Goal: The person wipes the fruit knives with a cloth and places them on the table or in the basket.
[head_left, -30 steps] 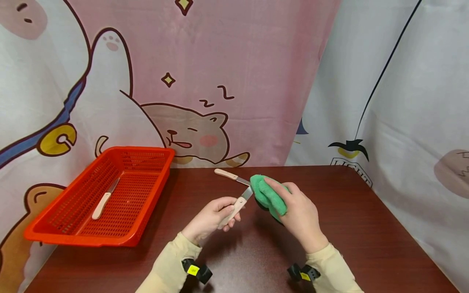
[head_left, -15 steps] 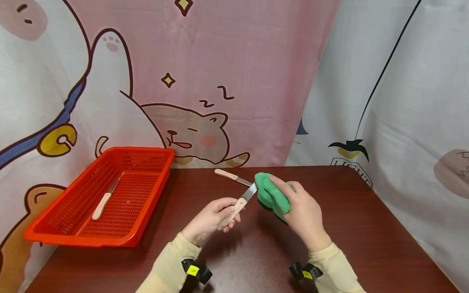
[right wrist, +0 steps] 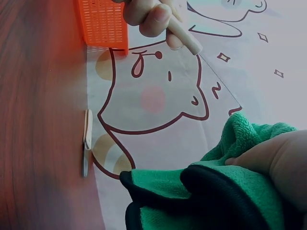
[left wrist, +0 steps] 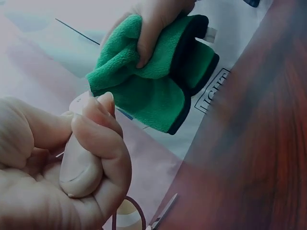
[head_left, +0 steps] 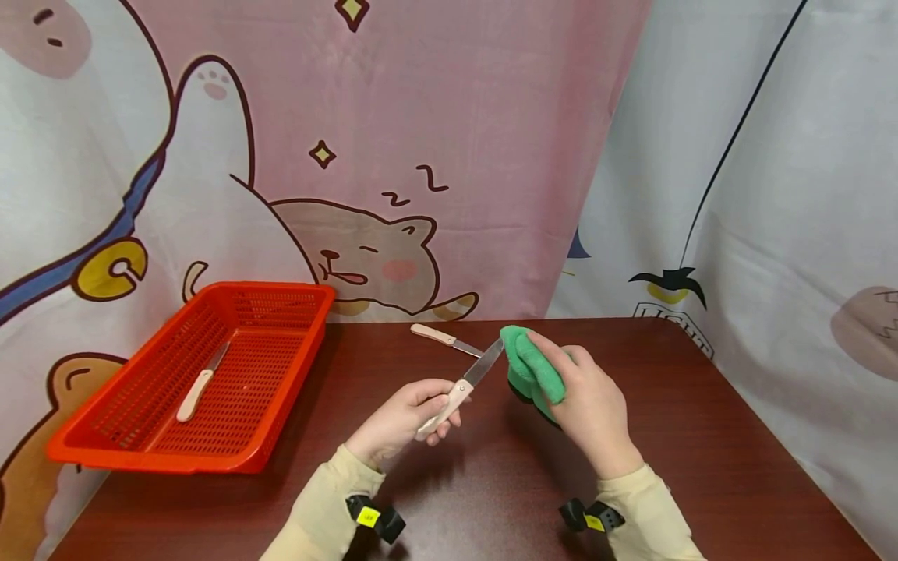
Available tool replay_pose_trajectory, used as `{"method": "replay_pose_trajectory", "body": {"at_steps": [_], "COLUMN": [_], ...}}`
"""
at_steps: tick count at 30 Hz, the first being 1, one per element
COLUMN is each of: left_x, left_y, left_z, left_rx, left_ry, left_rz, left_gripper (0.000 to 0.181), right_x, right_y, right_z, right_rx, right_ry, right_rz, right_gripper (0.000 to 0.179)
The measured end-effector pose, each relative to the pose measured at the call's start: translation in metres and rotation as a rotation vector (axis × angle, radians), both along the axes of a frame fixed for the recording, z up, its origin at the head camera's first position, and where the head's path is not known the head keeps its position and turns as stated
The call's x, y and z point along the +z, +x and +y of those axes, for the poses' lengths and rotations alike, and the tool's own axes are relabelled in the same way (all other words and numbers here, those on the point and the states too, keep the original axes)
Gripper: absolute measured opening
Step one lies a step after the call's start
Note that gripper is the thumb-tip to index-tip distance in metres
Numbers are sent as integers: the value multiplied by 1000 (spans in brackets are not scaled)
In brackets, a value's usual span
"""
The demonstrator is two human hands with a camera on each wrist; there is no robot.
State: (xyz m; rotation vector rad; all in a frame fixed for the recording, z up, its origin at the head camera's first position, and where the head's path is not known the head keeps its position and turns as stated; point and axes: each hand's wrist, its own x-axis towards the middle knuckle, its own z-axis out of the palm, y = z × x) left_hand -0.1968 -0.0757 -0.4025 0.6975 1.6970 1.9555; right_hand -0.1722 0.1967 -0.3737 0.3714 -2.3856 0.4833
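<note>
While the left hand curls round the handle of a knife at the centre of the head view, the right hand pinches a folded green cloth by its tip; a slip along the blade could nick a finger. Another knife lies just above on the tabletop, where a careless sweep might knock it. In the left wrist view, fingers wrap the handle at lower left; a loosened grip could let it twist. In the right wrist view, the cloth bunches at lower right, and the edge may cut it.
</note>
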Motion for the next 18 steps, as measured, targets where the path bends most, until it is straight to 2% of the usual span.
{"method": "replay_pose_trajectory", "body": {"at_steps": [4,12,15,18], "left_x": [2,2,2,3], "left_y": [-1,-4,-4,-4], "left_z": [-3,-6,-5,-4], "left_rx": [29,53,130,276], "left_ry": [11,17,-42,-190], "left_rz": [-21,-16,54,217], "left_gripper": [28,30,28,23], "right_x": [1,3,5,6], "right_y": [0,3,4,4], "right_z": [1,-1,-1,-1], "right_rx": [3,20,24,26], "right_ry": [1,7,6,6], "right_rz": [-8,-15,-8,-8], "right_gripper": [76,81,82,83]}}
